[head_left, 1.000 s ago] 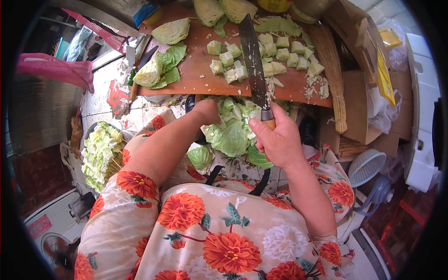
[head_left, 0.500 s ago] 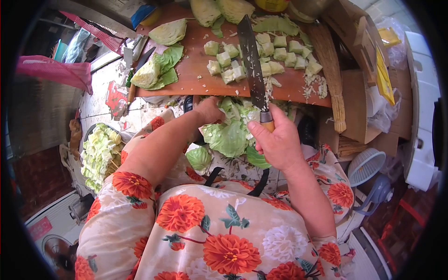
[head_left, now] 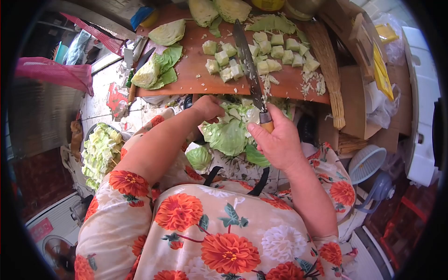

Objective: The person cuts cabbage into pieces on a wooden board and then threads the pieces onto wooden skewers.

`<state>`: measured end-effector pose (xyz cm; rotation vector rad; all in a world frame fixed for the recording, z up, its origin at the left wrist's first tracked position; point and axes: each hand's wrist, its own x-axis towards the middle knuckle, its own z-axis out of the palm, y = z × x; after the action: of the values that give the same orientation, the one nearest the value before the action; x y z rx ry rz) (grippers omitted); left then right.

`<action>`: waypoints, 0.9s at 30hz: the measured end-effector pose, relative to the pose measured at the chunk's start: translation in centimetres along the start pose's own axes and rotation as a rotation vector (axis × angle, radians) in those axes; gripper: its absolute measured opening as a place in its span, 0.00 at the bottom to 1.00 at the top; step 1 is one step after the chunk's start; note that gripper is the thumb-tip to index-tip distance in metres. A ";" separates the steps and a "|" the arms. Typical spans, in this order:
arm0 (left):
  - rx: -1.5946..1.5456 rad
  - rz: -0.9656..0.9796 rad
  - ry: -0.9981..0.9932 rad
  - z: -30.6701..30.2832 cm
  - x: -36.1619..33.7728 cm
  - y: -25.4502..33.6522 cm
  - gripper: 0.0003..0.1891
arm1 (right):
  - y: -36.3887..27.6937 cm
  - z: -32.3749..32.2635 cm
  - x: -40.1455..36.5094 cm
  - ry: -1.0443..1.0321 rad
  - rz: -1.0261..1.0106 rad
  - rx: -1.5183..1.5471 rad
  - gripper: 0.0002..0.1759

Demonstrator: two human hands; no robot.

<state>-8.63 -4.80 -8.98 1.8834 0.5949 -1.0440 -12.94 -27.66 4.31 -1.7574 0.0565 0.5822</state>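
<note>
Centrally, a long knife [head_left: 248,60] with a wooden handle points away from the wearer, its blade speckled with pale bits and reaching over the near edge of an orange-brown counter [head_left: 193,52]. The right hand [head_left: 280,140] has its fingers clamped around the handle, thumb along the side nearest the wearer. The left hand [head_left: 209,108], just beyond the near edge, has its fingers curled beside a heap of loose green cabbage leaves [head_left: 228,135]; whether they grip anything, I cannot tell.

On the counter, pale green cabbage cubes [head_left: 276,51] lie on both sides of the blade, with fine shreds [head_left: 312,86] near the right end of the near edge. Two cut cabbage pieces [head_left: 203,11] sit at the far edge, a wedge [head_left: 167,32] lies to their left, and a leafy chunk [head_left: 145,74] occupies the near left corner. A straw bundle [head_left: 331,74] runs along the right edge. At lower left, a container is heaped with chopped cabbage [head_left: 100,154].
</note>
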 end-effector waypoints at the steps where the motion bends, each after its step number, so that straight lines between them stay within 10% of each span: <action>1: 0.011 -0.006 -0.008 -0.4 -0.7 0.1 0.25 | 0.1 -0.1 -0.3 -0.017 -0.032 -0.044 0.28; 12: 0.412 0.229 0.012 -4.0 -11.1 -0.2 0.15 | 4.1 -0.3 -3.9 -0.190 -0.037 -0.366 0.30; 27: -0.831 0.580 0.130 -5.4 -15.8 1.0 0.18 | 13.5 2.9 -4.4 -0.022 0.152 -1.058 0.38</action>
<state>-13.99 -0.51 6.32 1.2494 0.4151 -0.2210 -22.35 -29.84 -6.52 -2.7840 -0.1674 0.8197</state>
